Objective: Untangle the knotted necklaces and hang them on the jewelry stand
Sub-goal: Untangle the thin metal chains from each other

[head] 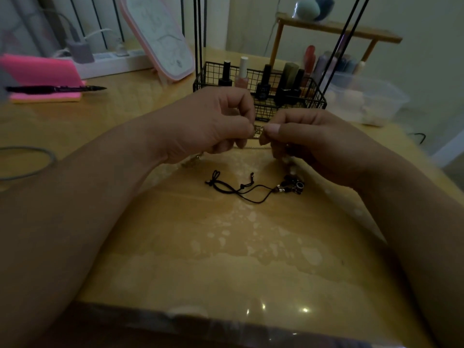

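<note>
Two bare hands, fingertips nearly meeting at mid-view.
The left hand (208, 124) and the right hand (313, 144) were raised with fingers curled, each pinching the same small pale metal piece (257, 131) between thumb and forefinger tips. The bare left forearm (75, 197) and bare right forearm (414, 209) reached in from the lower corners, converging toward the wrists.

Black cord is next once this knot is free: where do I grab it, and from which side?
Probably the bead cluster at the right end of the cord, pinched from above by the right hand. The beads stand proud of the table while the thin cord lies flat, and they sit just below that hand.
</note>
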A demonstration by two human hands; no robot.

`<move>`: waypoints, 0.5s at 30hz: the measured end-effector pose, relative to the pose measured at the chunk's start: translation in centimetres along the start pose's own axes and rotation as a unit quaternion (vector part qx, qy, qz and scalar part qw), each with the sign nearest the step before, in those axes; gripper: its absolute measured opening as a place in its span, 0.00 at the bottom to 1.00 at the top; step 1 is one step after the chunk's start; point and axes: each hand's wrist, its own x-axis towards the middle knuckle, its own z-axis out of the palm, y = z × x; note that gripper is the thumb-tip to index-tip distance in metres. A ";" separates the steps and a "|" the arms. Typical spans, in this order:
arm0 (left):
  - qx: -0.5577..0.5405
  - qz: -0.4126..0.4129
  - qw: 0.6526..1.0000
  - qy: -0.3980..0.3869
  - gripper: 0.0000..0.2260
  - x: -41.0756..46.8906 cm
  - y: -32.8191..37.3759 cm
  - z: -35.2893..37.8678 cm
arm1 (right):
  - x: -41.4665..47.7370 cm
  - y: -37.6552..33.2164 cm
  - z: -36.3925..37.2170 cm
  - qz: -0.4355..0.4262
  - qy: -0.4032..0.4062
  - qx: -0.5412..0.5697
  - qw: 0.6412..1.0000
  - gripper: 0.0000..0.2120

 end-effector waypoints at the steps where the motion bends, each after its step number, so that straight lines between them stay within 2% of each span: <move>1: 0.009 0.003 1.000 -0.005 0.05 0.0 -0.1 0.0 | 0.1 0.1 0.0 -0.001 0.006 -0.006 1.000 0.07; 6: 0.012 0.016 1.000 0.005 0.04 0.2 -0.2 -0.1 | 0.3 0.2 -0.1 -0.013 0.050 -0.017 0.999 0.09; 11: -0.037 0.017 0.999 0.015 0.06 0.2 -0.3 0.1 | 0.3 0.1 0.5 -0.024 0.033 0.090 0.995 0.07; 15: -0.082 0.014 0.996 -0.003 0.06 0.2 -0.2 0.2 | 0.6 0.1 0.6 -0.015 0.038 0.096 0.995 0.06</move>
